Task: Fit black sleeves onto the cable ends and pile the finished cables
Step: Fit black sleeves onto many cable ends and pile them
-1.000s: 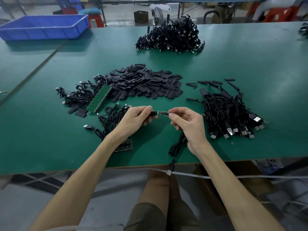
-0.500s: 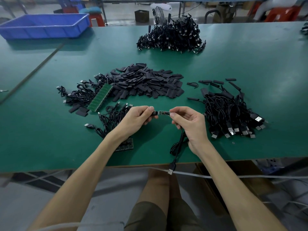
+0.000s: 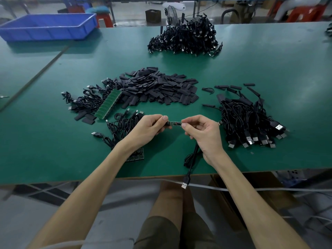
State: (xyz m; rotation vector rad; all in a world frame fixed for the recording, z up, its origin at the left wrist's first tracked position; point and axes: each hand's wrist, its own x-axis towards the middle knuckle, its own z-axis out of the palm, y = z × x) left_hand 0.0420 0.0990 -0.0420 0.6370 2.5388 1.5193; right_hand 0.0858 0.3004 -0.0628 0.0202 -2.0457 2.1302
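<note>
Nearest, a USB plug point(image 3: 185, 184) hangs just past the front edge of the green surface point(image 3: 53, 150), above the person's knees. Its cable point(image 3: 193, 155) runs up across the surface, loops once, and goes under the palm of the right hand point(image 3: 203, 133). That hand's thumb and forefinger pinch the right end of a small circuit board point(image 3: 175, 123), held level just above the surface. The left hand point(image 3: 149, 128) pinches a black sleeve point(image 3: 167, 124) at the board's left end (how far it sits over the board cannot be told), with the other fingers curled in. A small dark board point(image 3: 137, 156) lies partly under the left wrist.

Left of the hands lies a loose tangle of cables point(image 3: 122, 126), and to the right a larger pile of cables point(image 3: 248, 121) with its metal plugs fanned toward the near edge. Farther back, a green strip of boards point(image 3: 108, 105) leans against a broad heap of loose sleeves point(image 3: 158, 88) in the middle of the surface. A few stray sleeves lie between that heap and the right pile. At the far edge sits another cable pile point(image 3: 186, 40), and to the far left a blue tray point(image 3: 48, 26).
</note>
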